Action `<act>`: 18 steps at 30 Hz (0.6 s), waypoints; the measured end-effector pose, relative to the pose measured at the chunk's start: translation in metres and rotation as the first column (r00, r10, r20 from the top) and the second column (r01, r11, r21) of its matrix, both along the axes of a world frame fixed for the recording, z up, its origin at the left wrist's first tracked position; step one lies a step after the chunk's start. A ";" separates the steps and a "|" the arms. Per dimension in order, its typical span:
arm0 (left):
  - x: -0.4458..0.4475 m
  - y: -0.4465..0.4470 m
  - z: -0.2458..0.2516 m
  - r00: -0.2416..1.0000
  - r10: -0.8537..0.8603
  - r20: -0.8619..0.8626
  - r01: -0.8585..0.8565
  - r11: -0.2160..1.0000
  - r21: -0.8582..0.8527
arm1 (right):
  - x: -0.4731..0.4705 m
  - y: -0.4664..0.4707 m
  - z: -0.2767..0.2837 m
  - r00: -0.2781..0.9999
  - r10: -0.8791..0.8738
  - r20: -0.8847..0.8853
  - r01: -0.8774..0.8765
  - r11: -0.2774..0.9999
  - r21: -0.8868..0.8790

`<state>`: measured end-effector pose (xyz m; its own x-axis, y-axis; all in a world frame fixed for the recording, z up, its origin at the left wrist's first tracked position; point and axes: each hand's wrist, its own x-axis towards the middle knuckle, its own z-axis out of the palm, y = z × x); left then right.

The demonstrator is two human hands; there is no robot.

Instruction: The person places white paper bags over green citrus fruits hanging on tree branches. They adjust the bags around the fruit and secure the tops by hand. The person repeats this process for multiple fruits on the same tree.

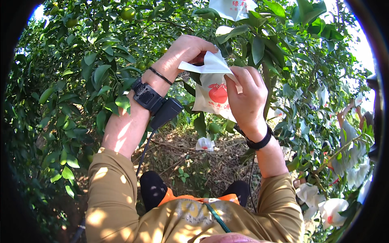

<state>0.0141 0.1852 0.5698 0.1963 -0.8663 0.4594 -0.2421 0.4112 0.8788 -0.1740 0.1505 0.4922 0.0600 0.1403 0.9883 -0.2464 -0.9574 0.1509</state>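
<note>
Both hands are raised among the leaves of a citrus tree, on a white paper fruit bag [204, 94] printed with a red fruit and writing. My left hand [192, 50] pinches the bag's upper edge between thumb and fingers; its fingertips are partly hidden behind the paper. My right hand [247, 91] grips the bag's right side near the top, where a flap [209, 65] is folded outward. Whether a fruit sits inside the bag cannot be seen. Just below the bag hangs a green citrus fruit [214, 128].
Another white bag [233, 9] hangs above my hands. Green fruits [128, 13] show at upper left. Several bagged fruits [333, 211] hang at right, where another person's arm [345, 112] reaches into the leaves. A white bag [205, 144] appears low, against the litter-covered ground [197, 170].
</note>
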 end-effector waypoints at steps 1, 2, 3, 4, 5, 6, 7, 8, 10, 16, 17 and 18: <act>-0.001 0.000 0.000 1.000 0.020 -0.012 -0.020 1.000 0.014 | 0.000 -0.001 0.000 0.998 -0.056 0.018 0.057 0.993 -0.101; -0.003 -0.001 0.000 1.000 0.021 -0.019 -0.021 1.000 0.003 | -0.003 -0.001 -0.001 0.996 -0.092 0.014 0.093 0.989 -0.117; -0.004 -0.001 0.000 0.999 0.022 -0.025 -0.023 1.000 -0.008 | -0.004 -0.002 -0.001 0.994 -0.102 0.027 0.105 0.981 -0.161; -0.005 0.000 0.000 0.999 0.024 -0.032 -0.025 1.000 -0.019 | -0.006 -0.002 0.000 0.993 -0.111 0.039 0.117 0.972 -0.203; -0.006 0.000 0.000 0.999 0.010 -0.039 -0.011 1.000 -0.024 | -0.007 -0.002 0.001 0.991 -0.120 0.052 0.129 0.961 -0.246; -0.005 0.001 0.001 1.000 0.003 -0.021 -0.004 1.000 -0.026 | -0.009 -0.001 0.001 0.991 -0.115 0.073 0.131 0.955 -0.267; -0.005 0.002 0.001 1.000 0.023 -0.003 -0.023 0.999 -0.022 | -0.011 0.001 0.000 0.988 -0.144 0.053 0.152 0.951 -0.270; -0.004 0.003 0.001 0.999 0.025 0.019 -0.025 1.000 -0.004 | -0.012 0.003 -0.003 0.984 -0.176 0.029 0.177 0.948 -0.265; -0.003 0.004 0.002 0.997 0.069 0.040 -0.070 0.997 0.021 | -0.014 0.009 -0.008 0.968 -0.248 -0.038 0.226 0.928 -0.297; -0.002 0.010 0.004 0.993 0.036 0.110 -0.038 0.999 0.017 | -0.004 0.024 -0.016 0.916 -0.299 -0.269 0.204 0.922 -0.328; -0.001 0.012 0.005 0.991 0.028 0.129 -0.031 0.999 0.023 | -0.001 0.025 -0.015 0.911 -0.289 -0.296 0.193 0.930 -0.314; -0.001 0.013 0.005 0.991 0.058 0.117 -0.061 0.998 0.029 | 0.001 0.025 -0.013 0.923 -0.251 -0.292 0.163 0.942 -0.293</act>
<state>0.0127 0.1978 0.5753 0.1948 -0.8693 0.4542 -0.3666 0.3650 0.8558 -0.1725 0.1758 0.4790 0.4226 0.3375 0.8412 -0.3313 -0.8063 0.4899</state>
